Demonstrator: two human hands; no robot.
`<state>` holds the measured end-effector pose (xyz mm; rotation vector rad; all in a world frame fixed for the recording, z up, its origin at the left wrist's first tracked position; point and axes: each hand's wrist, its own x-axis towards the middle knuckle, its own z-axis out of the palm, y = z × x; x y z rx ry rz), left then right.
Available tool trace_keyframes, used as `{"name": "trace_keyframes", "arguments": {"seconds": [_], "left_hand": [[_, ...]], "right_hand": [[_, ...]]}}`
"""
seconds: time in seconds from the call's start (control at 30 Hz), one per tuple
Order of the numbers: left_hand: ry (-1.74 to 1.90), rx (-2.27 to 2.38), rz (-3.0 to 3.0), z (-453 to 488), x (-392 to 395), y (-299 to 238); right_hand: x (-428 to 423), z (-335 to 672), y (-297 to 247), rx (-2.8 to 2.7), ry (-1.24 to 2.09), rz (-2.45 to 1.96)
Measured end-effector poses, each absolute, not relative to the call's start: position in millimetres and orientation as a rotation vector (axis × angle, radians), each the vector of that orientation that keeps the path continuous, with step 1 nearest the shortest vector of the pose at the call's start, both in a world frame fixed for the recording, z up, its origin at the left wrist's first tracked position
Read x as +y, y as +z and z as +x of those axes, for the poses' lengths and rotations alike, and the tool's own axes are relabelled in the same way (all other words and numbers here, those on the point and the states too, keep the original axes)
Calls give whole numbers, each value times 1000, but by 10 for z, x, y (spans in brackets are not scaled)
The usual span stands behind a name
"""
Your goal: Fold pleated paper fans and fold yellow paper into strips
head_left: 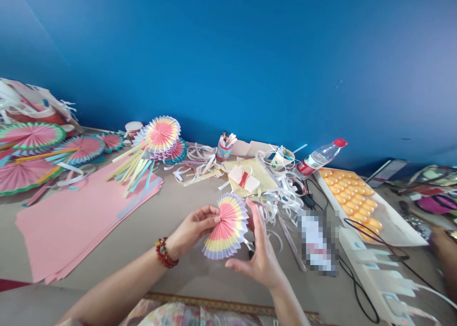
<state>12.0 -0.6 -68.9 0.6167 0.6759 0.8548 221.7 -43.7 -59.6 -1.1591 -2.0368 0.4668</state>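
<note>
A pleated paper fan (226,232), rainbow-striped with a pink core, is spread into a half circle above the table. My left hand (194,227), with a red bead bracelet at the wrist, pinches the fan's upper left edge near its centre. My right hand (260,254) is at the fan's right side, fingers stretched up along the pleats and thumb pointing toward the lower edge. Whether it grips the paper I cannot tell.
Pink paper sheets (71,221) lie at left. Finished fans with stick handles (157,138) are piled behind them. White paper strips (282,192), a pen cup (224,150), a plastic bottle (319,157) and a box of yellow pieces (352,197) lie at right. Another person's arm (446,254) shows at the right edge.
</note>
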Motion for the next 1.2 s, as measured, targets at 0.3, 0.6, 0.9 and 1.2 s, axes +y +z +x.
{"name": "trace_keyframes", "arguments": {"seconds": [0.3, 0.6, 0.9, 1.2], "left_hand": [[838, 661, 616, 110, -21, -674], [823, 631, 632, 111, -28, -678], [855, 685, 634, 128, -42, -692], [813, 705, 628, 152, -60, -697]], "right_hand": [[-398, 2267, -607, -1997, 606, -1106], [-382, 2336, -600, -1861, 879, -1047], [-380, 2131, -853, -1363, 967, -983], [-337, 1978, -867, -1436, 1187, -935]]}}
